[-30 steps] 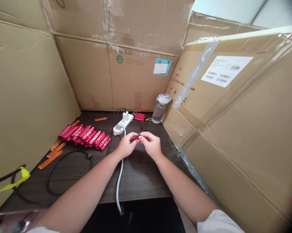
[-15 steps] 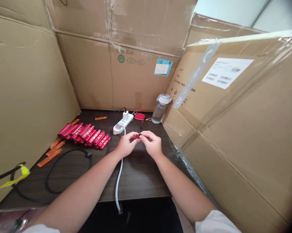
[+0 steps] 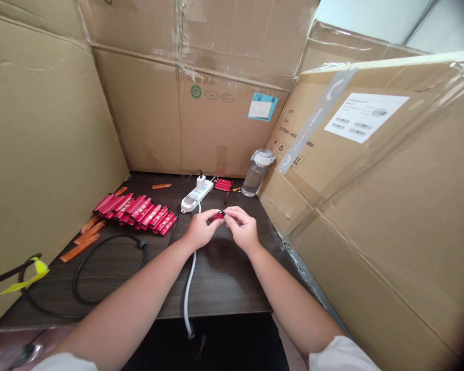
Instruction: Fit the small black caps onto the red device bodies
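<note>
Above the dark table, my left hand (image 3: 201, 229) is closed in a pinch on a small red piece with a black end (image 3: 219, 216). Thumb and fingertips of my right hand (image 3: 242, 229) are pinched at the black end of that same piece, so the hands almost meet. Most of the piece is hidden by the fingers, and its exact kind cannot be made out. To the left lies a pile of flat red pieces with black ends (image 3: 139, 211), some with gold marks. A few similar red pieces (image 3: 223, 184) lie together behind my hands.
A white power strip (image 3: 196, 196) with plugs sits behind my hands; its white cable (image 3: 189, 288) runs under my left wrist. A water bottle (image 3: 255, 175) stands at the back right. Orange strips (image 3: 85, 237) and a black cable (image 3: 77, 278) lie left. Cardboard walls (image 3: 204, 129) surround the table.
The view has shifted slightly. Both hands stay pinched on the red piece at nearly the same spot, with only a slight change in the fingers. The other things lie as before.
</note>
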{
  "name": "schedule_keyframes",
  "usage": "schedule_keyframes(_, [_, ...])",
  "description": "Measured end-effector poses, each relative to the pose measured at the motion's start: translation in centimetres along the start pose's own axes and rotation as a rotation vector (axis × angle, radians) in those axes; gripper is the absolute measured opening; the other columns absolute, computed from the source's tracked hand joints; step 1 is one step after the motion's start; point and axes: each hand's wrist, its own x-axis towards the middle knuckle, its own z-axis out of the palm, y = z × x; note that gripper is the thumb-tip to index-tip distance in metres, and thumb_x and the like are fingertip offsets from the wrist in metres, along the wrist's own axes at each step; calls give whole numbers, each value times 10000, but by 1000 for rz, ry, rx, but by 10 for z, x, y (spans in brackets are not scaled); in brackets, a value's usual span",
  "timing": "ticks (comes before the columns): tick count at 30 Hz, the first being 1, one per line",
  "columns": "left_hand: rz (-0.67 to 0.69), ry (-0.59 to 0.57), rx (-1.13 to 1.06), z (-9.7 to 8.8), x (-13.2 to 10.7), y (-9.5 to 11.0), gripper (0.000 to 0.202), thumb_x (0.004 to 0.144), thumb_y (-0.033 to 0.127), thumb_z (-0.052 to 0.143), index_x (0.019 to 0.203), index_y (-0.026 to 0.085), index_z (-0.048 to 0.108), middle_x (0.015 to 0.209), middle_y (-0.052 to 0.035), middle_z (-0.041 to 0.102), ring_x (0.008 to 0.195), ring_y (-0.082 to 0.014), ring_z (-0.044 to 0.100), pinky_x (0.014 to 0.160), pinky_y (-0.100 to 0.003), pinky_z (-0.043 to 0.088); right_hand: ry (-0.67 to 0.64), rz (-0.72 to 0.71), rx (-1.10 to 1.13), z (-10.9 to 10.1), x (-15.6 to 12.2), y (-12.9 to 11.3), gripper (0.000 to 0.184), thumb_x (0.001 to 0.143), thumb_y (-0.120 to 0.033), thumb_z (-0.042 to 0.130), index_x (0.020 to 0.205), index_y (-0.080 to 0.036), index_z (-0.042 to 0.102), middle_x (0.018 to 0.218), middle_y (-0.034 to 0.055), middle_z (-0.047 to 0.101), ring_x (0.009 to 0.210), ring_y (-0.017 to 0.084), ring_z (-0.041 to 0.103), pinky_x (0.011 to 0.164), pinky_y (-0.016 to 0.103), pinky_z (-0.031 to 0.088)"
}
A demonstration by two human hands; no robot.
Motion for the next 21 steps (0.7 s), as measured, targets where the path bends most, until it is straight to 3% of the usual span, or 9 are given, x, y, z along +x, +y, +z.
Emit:
schedule_keyframes(3, [-15, 30, 14, 0, 0, -1, 235, 790, 304, 568, 963, 173, 658, 835, -38, 663, 768, -175, 595, 722, -276, 468, -61, 41, 6, -2, 1, 1, 184, 798, -324, 609, 897, -211, 715, 951, 63, 613, 716, 140, 594, 548, 264, 517])
schedule_keyframes(7, [-1, 19, 102, -4, -2, 5, 246, 800, 333, 545, 985, 199, 636, 794, -8, 638, 681, -139, 548, 646, -241, 423, -153, 154, 100, -6, 3, 4, 189, 761, -304, 627, 899, -215, 721, 790, 11, 618, 503, 80, 515, 482, 250, 460])
schedule_keyframes(10, [16, 2, 250, -9, -5, 12, 234, 783, 424, 558, 794, 201, 628, 629, 24, 551, 569, -116, 465, 559, -228, 354, -219, 234, 187, -8, 3, 6, 183, 726, -283, 656, 878, -213, 732, 733, -7, 628, 473, 76, 507, 488, 252, 447])
schedule_keyframes(14, [-9, 32, 453, -13, -6, 20, 377, 780, 489, 529, 557, 186, 509, 495, 38, 420, 494, -101, 370, 507, -239, 256, -277, 344, 286, -6, 2, 5, 210, 690, -264, 680, 876, -182, 735, 645, -14, 617, 462, 81, 495, 473, 247, 435])
schedule_keyframes(18, [-57, 30, 585, -15, -5, 27, 359, 797, 458, 492, 563, 187, 501, 510, 34, 458, 505, -101, 389, 519, -243, 239, -104, 487, 450, -8, 8, 7, 225, 631, -247, 709, 840, -161, 714, 561, -30, 558, 457, 76, 454, 429, 227, 409])
schedule_keyframes(21, [-91, 19, 643, -17, -6, 31, 302, 792, 427, 488, 601, 198, 535, 540, 29, 510, 526, -109, 434, 529, -243, 245, 108, 506, 380, -15, 17, 15, 206, 623, -246, 683, 808, -155, 686, 554, -42, 519, 437, 61, 405, 390, 204, 365])
